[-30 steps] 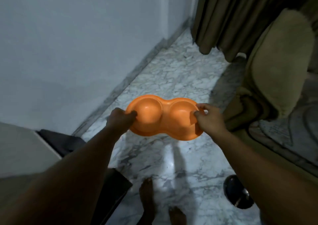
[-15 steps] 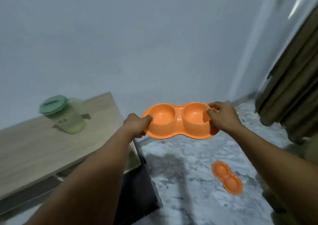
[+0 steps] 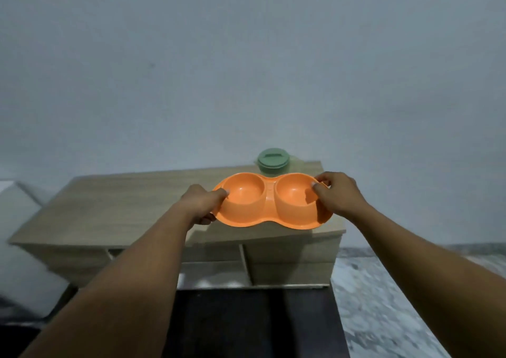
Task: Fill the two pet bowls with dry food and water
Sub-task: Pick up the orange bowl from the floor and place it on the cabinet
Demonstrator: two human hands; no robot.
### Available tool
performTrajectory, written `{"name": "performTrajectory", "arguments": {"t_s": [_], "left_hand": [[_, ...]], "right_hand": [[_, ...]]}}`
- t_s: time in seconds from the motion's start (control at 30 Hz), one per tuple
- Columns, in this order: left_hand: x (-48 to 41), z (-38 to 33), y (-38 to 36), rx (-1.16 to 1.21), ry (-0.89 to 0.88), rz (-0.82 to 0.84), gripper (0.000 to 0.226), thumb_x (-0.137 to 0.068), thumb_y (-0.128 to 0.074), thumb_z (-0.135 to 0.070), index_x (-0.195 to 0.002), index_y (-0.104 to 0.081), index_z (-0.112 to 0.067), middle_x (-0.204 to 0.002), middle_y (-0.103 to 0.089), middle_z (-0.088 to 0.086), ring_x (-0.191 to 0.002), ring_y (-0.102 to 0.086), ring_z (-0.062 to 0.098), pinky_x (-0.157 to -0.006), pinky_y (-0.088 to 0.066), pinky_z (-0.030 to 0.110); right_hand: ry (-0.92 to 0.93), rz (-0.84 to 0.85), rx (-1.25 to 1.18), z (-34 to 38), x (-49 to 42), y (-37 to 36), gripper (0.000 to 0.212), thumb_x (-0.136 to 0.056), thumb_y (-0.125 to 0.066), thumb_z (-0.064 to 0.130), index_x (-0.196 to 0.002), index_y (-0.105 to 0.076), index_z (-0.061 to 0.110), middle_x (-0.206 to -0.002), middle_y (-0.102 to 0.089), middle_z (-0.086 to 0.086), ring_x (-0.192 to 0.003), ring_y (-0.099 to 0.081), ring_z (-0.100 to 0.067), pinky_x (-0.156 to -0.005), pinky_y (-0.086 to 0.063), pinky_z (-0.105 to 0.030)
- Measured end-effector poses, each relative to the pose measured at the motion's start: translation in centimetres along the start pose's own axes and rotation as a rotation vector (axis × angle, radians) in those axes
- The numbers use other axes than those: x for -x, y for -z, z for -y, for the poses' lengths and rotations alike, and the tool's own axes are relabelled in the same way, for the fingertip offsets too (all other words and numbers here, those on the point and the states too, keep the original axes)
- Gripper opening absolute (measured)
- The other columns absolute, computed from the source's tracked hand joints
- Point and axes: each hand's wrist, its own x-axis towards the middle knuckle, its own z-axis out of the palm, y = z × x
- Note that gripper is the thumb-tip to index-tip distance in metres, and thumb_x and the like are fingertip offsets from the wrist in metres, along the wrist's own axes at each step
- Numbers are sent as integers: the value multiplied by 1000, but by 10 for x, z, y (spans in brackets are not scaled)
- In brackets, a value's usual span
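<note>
Both hands hold the orange double bowl point(image 3: 269, 203) level in the air, one at each end, over the right part of the wooden table point(image 3: 123, 207). The left hand point(image 3: 201, 205) pinches the left rim: its thumb lies over the lip, tip just inside the left cup, while its fingers point(image 3: 206, 219) curl beneath the flange. The right hand point(image 3: 338, 196) mirrors this at the right end, thumb pressed on the inner lip of the right cup and fingers wrapped behind and under the rim. A grip at each end probably keeps the long, shallow tray from tipping, and leaves both cups facing up and unobstructed.

Both cups look empty and dry, so I judge that filling has not begun. Just beyond the fingertips, behind the bowl's far edge and partly hidden by it, stands a jar point(image 3: 273, 161) with a green lid, near the back of the table against the wall. Its contents cannot be made out.

The bowl's near edge overhangs the table front, and whether its base touches the surface is unclear. The likely next step is to set it flat on the bare top, short of the jar, so both hands are freed for pouring. Below the arms a dark surface point(image 3: 246, 324) fills the foreground, with marble floor point(image 3: 383, 303) to the right.
</note>
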Motion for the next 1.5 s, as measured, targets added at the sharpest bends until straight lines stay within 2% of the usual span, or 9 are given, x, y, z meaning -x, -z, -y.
{"name": "performTrajectory", "arguments": {"t_s": [0.2,0.37,0.57,0.63,0.83,0.97,1.1,1.27,1.5], "left_hand": [[-36,95,100,68,80,-110,44,-85,-70,-41,-91,-63,2,-76,-67,18,-62,-65,30,-69,-60,43],[-69,154,142,48,175,-136,43,-84,-70,-42,-81,-60,1,-66,-67,22,-52,-61,30,-48,-49,31],[-119,183,141,76,171,-147,43,-85,-68,-41,-66,-57,-5,-48,-57,14,-45,-55,26,-54,-47,32],[-138,188,136,65,182,-166,43,-84,-68,-44,-68,-60,-4,-53,-61,16,-49,-60,29,-58,-52,36],[-199,196,125,39,209,-187,47,-71,-71,-51,-83,-66,-5,-93,-71,22,-90,-69,39,-83,-58,49],[-233,197,125,24,213,-138,59,-68,-68,-55,-96,-71,-2,-99,-72,20,-95,-69,36,-87,-57,45],[-279,200,127,-76,172,-104,46,-87,-68,-43,-96,-71,1,-100,-71,21,-97,-67,37,-80,-50,36],[-317,213,126,-182,141,-35,41,-89,-66,-42,-90,-68,-1,-100,-68,21,-97,-64,37,-71,-40,33],[-334,225,125,-244,122,48,36,-89,-67,-41,-104,-67,-8,-108,-68,13,-101,-62,32,-83,-47,34]], "right_hand": [[64,111,-14,91,-7,-109,36,-96,-55,24,-127,-68,13,-119,-69,-9,-103,-60,-24,-90,-52,-42],[72,213,20,122,-20,-182,38,-94,-55,22,-129,-67,11,-120,-69,-13,-106,-62,-30,-92,-53,-44],[40,254,50,119,-62,-232,38,-94,-55,18,-130,-65,10,-121,-69,-15,-108,-62,-32,-91,-53,-43],[45,265,53,115,-84,-246,38,-94,-56,17,-130,-65,10,-123,-68,-15,-110,-62,-32,-92,-52,-44],[-4,290,58,108,-136,-285,42,-94,-54,17,-134,-62,9,-127,-65,-18,-112,-62,-35,-95,-53,-48],[-49,280,77,104,-161,-309,42,-94,-54,15,-134,-63,9,-128,-66,-17,-114,-62,-35,-95,-53,-46],[-107,241,85,102,-186,-335,43,-92,-55,14,-134,-63,10,-127,-67,-16,-111,-63,-35,-91,-54,-44],[-146,259,200,97,-197,-362,44,-91,-55,10,-134,-62,9,-131,-64,-18,-119,-60,-38,-96,-49,-41],[-199,248,222,98,-190,-374,48,-94,-53,8,-142,-54,8,-138,-58,-20,-127,-54,-39,-102,-45,-44]]}}
